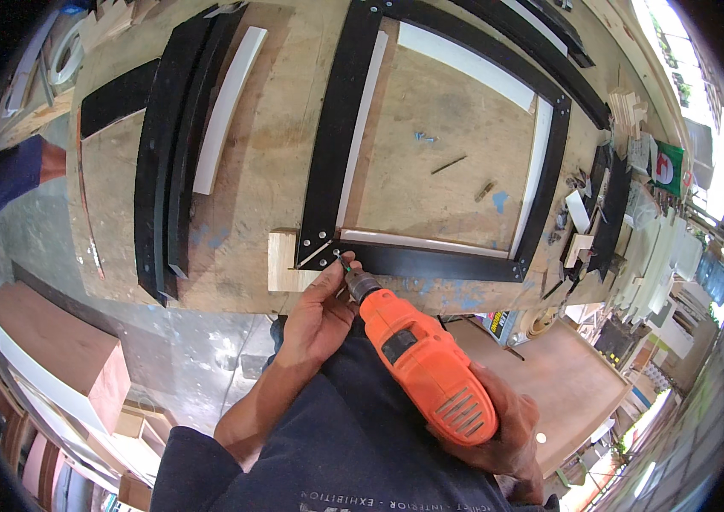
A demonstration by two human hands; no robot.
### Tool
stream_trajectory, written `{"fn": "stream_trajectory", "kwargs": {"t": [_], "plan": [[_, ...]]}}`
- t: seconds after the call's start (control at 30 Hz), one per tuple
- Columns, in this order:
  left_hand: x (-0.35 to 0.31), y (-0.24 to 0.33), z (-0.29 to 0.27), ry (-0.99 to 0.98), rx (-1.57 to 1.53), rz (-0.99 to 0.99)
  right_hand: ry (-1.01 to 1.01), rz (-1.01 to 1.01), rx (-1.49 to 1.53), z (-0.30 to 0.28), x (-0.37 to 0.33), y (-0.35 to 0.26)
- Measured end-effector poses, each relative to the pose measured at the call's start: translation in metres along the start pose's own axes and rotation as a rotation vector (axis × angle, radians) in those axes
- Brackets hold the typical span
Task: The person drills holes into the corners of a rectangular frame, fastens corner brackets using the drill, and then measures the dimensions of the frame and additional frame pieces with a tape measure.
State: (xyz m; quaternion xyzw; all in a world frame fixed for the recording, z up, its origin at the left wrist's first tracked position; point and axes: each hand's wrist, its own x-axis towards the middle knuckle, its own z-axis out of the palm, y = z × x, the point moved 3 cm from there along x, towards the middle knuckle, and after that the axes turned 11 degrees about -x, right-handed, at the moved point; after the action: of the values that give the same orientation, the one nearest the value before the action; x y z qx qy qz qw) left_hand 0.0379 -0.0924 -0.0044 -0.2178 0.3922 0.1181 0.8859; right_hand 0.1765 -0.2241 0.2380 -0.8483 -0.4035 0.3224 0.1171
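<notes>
My right hand (pixel 507 427) grips an orange power drill (pixel 422 363) by its rear handle end. The drill's metal chuck (pixel 363 284) points up and left at the near-left corner of a black frame (pixel 430 263) with white inner edges. My left hand (pixel 321 322) is at that corner, thumb and fingers pinched together beside the bit just ahead of the chuck. What they pinch is too small to make out. Several light screw heads or holes dot the corner, and a thin light stick (pixel 315 253) lies across it. A pale wood block (pixel 283 260) sits under the corner.
Black boards (pixel 157 162) and a white strip (pixel 230 111) lie on the left of the plywood table (pixel 281 128). Inside the frame are a dark thin rod (pixel 448 165) and small blue bits. Boards and tools crowd the right side. Another person's leg (pixel 25 175) shows at far left.
</notes>
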Motion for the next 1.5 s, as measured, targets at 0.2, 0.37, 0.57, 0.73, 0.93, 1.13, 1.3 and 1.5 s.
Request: {"fn": "stream_trajectory", "kwargs": {"t": [0.2, 0.37, 0.57, 0.73, 0.93, 1.13, 1.3, 1.5], "plan": [[0.003, -0.001, 0.002, -0.008, -0.003, 0.013, -0.012, 0.039, -0.008, 0.002, 0.005, -0.005], [0.004, -0.001, 0.000, 0.001, -0.031, 0.018, 0.023, -0.003, -0.032, 0.003, 0.010, -0.008], [0.004, -0.002, 0.000, 0.033, -0.020, 0.031, -0.033, -0.014, -0.072, 0.003, 0.007, -0.006], [0.000, -0.001, 0.006, 0.034, -0.055, 0.029, -0.040, -0.062, -0.058, -0.006, 0.024, -0.017], [-0.025, 0.024, 0.001, 0.240, 0.742, 0.256, -0.140, -0.078, -0.086, -0.014, 0.038, -0.030], [-0.027, 0.058, 0.031, -0.060, 2.092, 1.263, -0.207, -0.067, -0.126, -0.017, 0.044, -0.042], [-0.011, 0.068, 0.000, -0.185, 2.227, 1.299, -0.214, -0.114, -0.229, -0.014, 0.048, -0.052], [-0.012, 0.068, 0.003, -0.289, 2.167, 1.406, -0.159, -0.146, -0.311, -0.012, 0.050, -0.058]]}}
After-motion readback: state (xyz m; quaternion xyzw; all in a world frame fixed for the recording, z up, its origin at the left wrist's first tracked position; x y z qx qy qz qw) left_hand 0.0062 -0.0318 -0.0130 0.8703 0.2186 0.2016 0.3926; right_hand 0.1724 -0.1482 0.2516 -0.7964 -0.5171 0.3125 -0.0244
